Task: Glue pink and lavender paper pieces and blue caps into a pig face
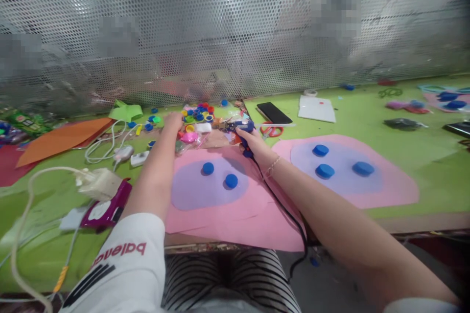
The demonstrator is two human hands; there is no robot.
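My right hand (257, 145) is wrapped round the grip of a blue hot glue gun (245, 126), whose nozzle points left over the clutter. A black cord (281, 200) runs from it across the pink paper (235, 225) and off the table edge. Far out on the left, my left hand (172, 121) reaches to the side of a pile of coloured bottle caps (198, 116); its fingers are hidden. Before me, a lilac paper shape (194, 195) lies on the pink paper with two blue caps (219, 175) on it.
On the right, a second pink sheet (400, 190) bears a lilac shape and three blue caps (325, 171). Beyond are red-handled scissors (271, 131), a phone (274, 112) and a white pad (316, 109). Plugs, cables and a purple power strip (106, 208) crowd the left. A perforated metal screen (220, 24) closes the back.
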